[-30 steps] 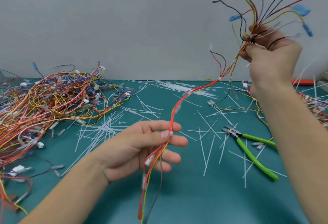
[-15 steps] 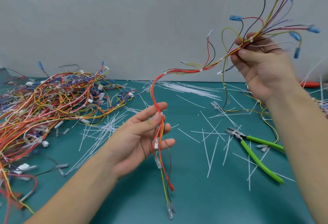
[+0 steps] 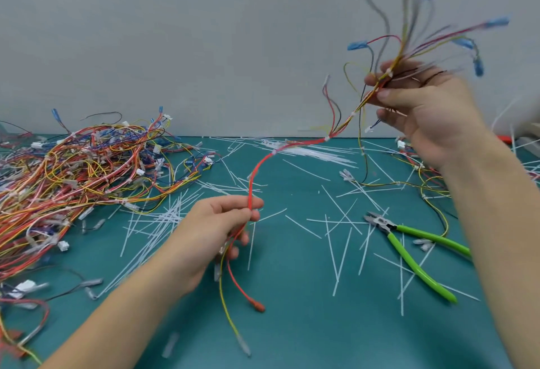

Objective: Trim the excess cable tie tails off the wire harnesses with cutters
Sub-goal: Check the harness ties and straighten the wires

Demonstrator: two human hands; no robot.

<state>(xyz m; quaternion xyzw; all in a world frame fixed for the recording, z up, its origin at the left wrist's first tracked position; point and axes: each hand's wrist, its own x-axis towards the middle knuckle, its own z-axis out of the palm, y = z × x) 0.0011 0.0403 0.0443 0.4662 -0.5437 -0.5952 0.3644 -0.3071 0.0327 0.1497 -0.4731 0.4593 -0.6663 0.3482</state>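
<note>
above the mat [image 3: 292, 325], left hand [image 3: 222, 228] and right hand [image 3: 423, 111] pinch wire harness [image 3: 257, 170]

Red-and-yellow wire harness [image 3: 264, 161] hangs above the table; green-handled cutters [image 3: 409, 249] lie flat.

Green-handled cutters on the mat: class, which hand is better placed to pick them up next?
Right. The cutters lie under the right hand, far from the left hand; both grip the harness.
</note>
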